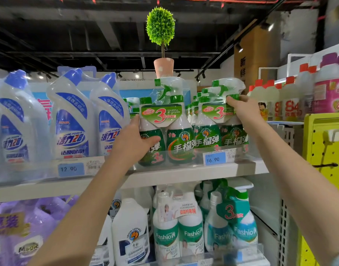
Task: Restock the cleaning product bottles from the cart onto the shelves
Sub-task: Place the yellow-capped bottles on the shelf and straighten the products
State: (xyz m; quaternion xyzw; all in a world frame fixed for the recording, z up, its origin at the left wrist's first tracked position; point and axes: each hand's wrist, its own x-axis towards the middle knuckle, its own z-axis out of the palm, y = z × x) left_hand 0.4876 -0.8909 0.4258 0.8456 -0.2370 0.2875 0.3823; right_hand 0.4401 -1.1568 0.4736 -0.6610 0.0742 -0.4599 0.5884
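Observation:
Two green-and-white twin packs of spray cleaner stand side by side on the upper shelf [184, 170]. My left hand [135, 140] grips the lower left side of the left twin pack [167, 131], thumb across its front label. My right hand [241, 110] holds the right twin pack [220, 127] near its neck and green cap, fingers curled over the top right corner. More of the same packs stand behind the right one. The cart is out of view.
Blue-capped toilet cleaner bottles [72, 120] fill the shelf to the left. A potted fake topiary [162, 45] sits above. White and green bottles [184, 227] crowd the lower shelf. A yellow pegboard [326, 150] with hooks juts out at right, red-capped bottles [291, 98] behind it.

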